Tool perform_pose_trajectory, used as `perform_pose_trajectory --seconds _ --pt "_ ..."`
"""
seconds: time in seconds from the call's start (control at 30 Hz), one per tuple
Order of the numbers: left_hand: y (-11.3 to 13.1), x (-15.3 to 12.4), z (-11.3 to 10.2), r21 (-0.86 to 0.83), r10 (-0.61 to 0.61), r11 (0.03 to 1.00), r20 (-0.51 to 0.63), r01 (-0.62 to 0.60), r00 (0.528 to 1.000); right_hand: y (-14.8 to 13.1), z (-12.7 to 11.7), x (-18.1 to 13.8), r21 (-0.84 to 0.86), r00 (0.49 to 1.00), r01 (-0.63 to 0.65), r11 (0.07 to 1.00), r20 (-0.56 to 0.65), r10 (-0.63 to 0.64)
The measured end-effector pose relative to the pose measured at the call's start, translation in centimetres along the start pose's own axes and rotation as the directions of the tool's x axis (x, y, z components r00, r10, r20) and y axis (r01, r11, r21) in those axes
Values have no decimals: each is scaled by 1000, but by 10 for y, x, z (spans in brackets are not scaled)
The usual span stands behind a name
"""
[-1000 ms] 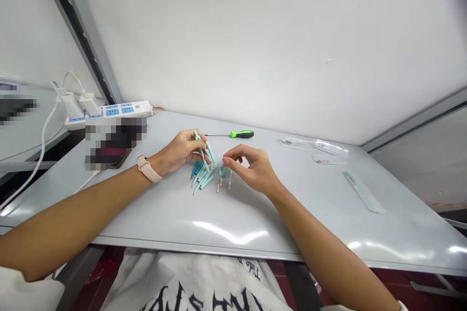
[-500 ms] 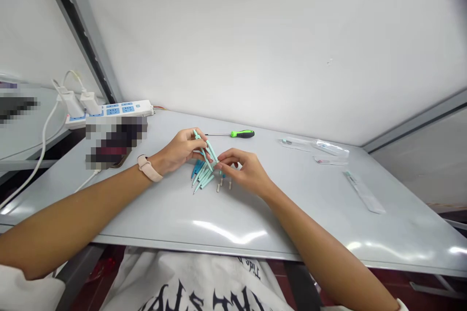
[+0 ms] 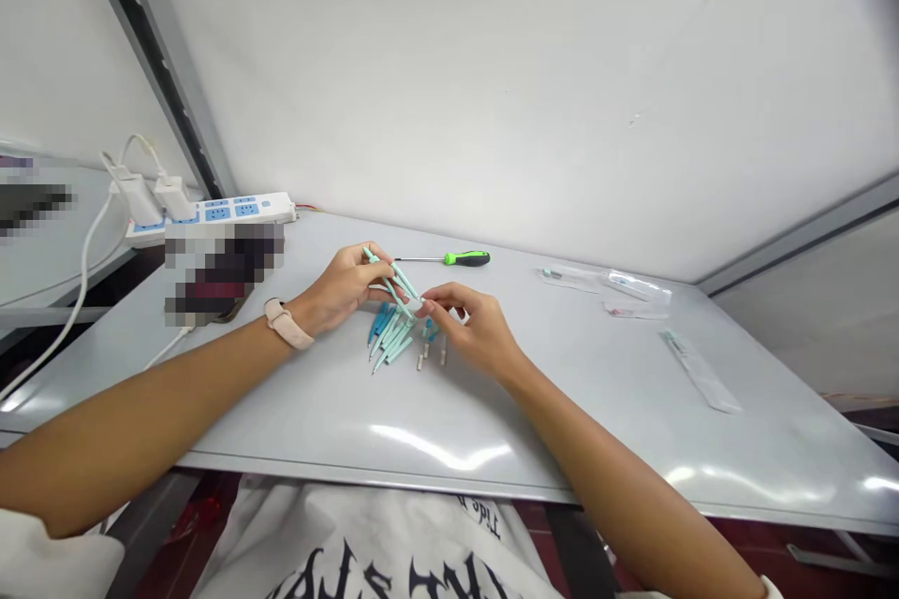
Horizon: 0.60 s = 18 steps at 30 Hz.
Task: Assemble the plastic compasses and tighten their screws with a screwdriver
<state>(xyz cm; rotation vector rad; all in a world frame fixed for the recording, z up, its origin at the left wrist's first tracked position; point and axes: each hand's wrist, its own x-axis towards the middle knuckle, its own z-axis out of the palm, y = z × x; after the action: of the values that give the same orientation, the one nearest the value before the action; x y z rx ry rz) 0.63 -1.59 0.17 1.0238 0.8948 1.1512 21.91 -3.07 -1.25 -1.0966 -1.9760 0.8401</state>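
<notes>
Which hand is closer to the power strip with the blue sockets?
Left. The left hand is closer, in front of and to the right of the power strip; the right hand is farther right, beyond the left hand.

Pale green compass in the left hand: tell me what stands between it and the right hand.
Nothing visible does. The right hand reaches the end of the pale green compass held in the left hand. The loose teal and pale green sticks lie below them, not between.
</notes>
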Motion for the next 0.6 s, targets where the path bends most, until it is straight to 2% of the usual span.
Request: perform_pose_trajectory --seconds 0.17,0.6 --pt "-1 0 0 -9 -1 1000 12 1 1000 -1 4 -1 -33 1000 6 999 -19 -6" --pt "0 -2 3 16 3 1000 -6 -2 1000 4 6 -1 -253 995 83 964 -37 -96"
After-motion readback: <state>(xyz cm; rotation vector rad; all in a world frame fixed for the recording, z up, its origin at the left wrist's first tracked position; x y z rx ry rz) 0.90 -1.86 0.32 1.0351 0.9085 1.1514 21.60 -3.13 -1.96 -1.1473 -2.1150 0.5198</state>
